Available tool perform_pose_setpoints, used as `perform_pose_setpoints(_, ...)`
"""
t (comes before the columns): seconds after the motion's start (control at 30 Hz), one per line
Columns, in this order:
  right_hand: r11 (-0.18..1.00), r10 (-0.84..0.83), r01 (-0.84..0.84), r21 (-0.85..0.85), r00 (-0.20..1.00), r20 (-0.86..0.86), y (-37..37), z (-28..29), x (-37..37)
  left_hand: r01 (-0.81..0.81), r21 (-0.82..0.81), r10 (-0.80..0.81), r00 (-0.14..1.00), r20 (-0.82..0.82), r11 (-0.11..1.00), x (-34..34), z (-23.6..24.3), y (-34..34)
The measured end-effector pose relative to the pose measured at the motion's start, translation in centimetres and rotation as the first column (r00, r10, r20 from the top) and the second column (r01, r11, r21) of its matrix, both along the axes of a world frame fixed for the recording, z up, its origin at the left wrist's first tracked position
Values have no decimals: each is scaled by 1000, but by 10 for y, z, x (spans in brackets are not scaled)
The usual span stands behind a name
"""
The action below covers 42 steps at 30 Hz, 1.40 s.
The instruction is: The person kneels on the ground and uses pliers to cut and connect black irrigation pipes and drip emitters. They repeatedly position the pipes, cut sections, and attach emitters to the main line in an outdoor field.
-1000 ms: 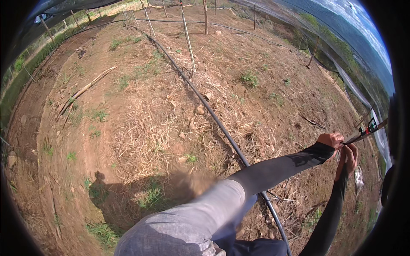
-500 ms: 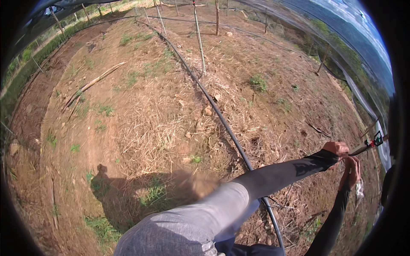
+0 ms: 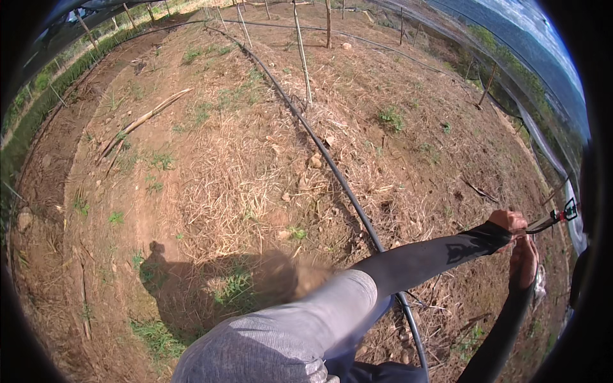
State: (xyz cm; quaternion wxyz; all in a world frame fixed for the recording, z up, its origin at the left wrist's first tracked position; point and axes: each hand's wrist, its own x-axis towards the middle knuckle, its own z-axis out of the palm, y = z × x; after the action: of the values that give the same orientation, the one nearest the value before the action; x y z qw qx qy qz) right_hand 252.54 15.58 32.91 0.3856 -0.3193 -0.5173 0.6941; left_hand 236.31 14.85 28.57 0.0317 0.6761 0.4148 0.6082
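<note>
At the far right, my left hand (image 3: 509, 221) is closed around a stake with a thin black tube (image 3: 543, 226) along it. A small micro-sprinkler (image 3: 564, 212) with red and green parts sits at the far end of this piece, beyond my fist. Just below, my right hand (image 3: 524, 260) reaches up against the left one, its fingers pressed together near the same spot. What its fingertips hold is hidden. Dark sleeves cover both forearms, and my left arm stretches across the view.
A thick black irrigation hose (image 3: 332, 169) runs over the dry, straw-covered slope and passes under my left arm. A thin upright stake (image 3: 302, 60) and wooden posts (image 3: 329, 25) stand farther off. A loose branch (image 3: 143, 120) lies at left. Dark netting (image 3: 543, 137) edges the right side.
The view has shifted slightly. The sprinkler end has moved a little to the right. My right hand's fingers have drawn closer together beneath my left hand, which keeps its grip.
</note>
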Motion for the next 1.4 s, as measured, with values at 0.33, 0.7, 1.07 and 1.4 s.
perform_pose_setpoints(0.33,151,-594,-55,987,793,135,4,-17,10,-12,-76,9,999,-39,997,-1,2,-3)
perform_pose_setpoints(0.7,443,-457,-43,895,848,268,27,-15,29,55,-2,-55,998,21,998,0,4,-2)
perform_pose_setpoints(1.07,954,-108,-25,299,900,422,2,20,20,83,-7,-83,997,8,997,-4,10,-9)
perform_pose_setpoints(1.4,305,-422,187,934,906,-43,33,-35,35,110,-43,-106,991,77,993,2,17,-6)
